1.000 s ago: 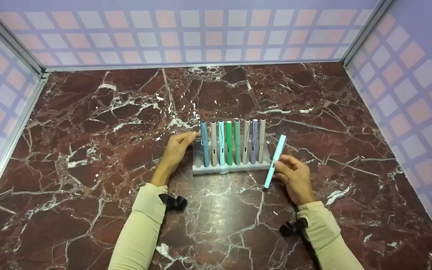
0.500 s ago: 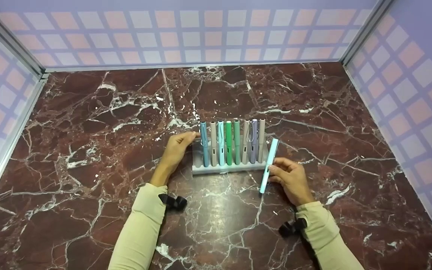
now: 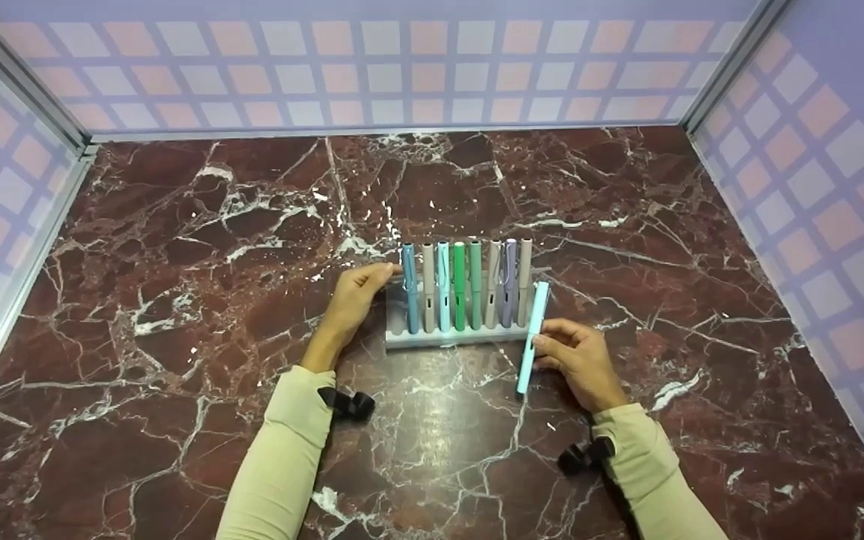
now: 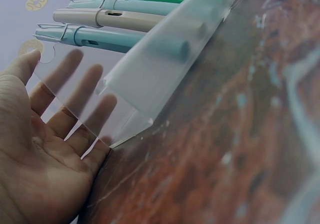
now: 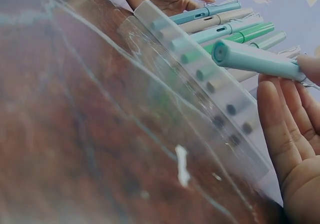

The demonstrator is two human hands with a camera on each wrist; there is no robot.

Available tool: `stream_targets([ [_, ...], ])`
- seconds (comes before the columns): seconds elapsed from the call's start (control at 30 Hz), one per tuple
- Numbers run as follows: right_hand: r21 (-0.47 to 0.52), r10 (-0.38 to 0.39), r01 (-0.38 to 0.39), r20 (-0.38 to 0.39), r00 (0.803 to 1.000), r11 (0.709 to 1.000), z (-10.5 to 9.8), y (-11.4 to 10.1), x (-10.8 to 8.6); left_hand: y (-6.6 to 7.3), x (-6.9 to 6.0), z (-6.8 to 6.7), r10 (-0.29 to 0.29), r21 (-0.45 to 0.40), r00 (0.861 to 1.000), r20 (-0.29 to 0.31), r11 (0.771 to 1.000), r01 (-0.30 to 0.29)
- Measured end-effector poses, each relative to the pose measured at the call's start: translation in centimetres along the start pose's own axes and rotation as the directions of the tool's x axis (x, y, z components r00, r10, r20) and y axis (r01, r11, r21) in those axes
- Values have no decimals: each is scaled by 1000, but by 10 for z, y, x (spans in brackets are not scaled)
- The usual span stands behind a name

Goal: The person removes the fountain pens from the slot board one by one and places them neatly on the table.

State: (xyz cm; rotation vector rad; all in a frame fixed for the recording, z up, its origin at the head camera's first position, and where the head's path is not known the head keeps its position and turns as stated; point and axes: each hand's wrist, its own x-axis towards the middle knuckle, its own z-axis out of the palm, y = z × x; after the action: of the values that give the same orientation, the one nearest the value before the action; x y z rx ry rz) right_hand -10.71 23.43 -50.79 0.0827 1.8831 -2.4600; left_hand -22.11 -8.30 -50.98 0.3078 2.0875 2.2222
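Note:
A clear pen stand (image 3: pixel 462 337) holds several capped pens upright in a row: teal (image 3: pixel 410 292), taupe (image 3: pixel 428 289), light blue (image 3: pixel 443 289), greens (image 3: pixel 459 289) and a purple one (image 3: pixel 508 281). My left hand (image 3: pixel 353 300) holds the stand's left edge; in the left wrist view its fingers (image 4: pixel 95 83) show through the clear panel, the thumb at the edge. My right hand (image 3: pixel 582 356) pinches a light blue pen (image 3: pixel 533 337), tilted, in front of the stand's right end. In the right wrist view that pen's (image 5: pixel 255 61) end points toward the camera.
The stand is on a dark red marbled table (image 3: pixel 252 450) with white veins. Checked panels (image 3: pixel 402 75) close in the back and both sides. A black wrist camera (image 3: pixel 349 405) sits at each sleeve cuff.
My right hand has moved the light blue pen left and toward me, over the stand's right end. The left hand and the stand have stayed in place.

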Motion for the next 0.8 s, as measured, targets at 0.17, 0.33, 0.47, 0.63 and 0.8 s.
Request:
stream_targets([
  [0.17,-34,-9,11,65,998,999,0,1,0,0,1,0,1,3,1000,2,1000,-1],
  [0.33,-90,-18,35,180,984,995,0,3,-1,1,1,-1,0,-5,1000,4,1000,0],
  [0.47,-128,15,18,256,967,992,3,4,-2,2,1,-1,4,-15,1000,-5,1000,-4],
  [0.63,-162,82,-30,320,944,986,8,6,-6,0,0,-1,10,-9,1000,3,1000,-10],
  [0.8,-175,96,-35,351,931,984,14,6,-9,-1,0,0,28,-10,1000,15,1000,-27],
])
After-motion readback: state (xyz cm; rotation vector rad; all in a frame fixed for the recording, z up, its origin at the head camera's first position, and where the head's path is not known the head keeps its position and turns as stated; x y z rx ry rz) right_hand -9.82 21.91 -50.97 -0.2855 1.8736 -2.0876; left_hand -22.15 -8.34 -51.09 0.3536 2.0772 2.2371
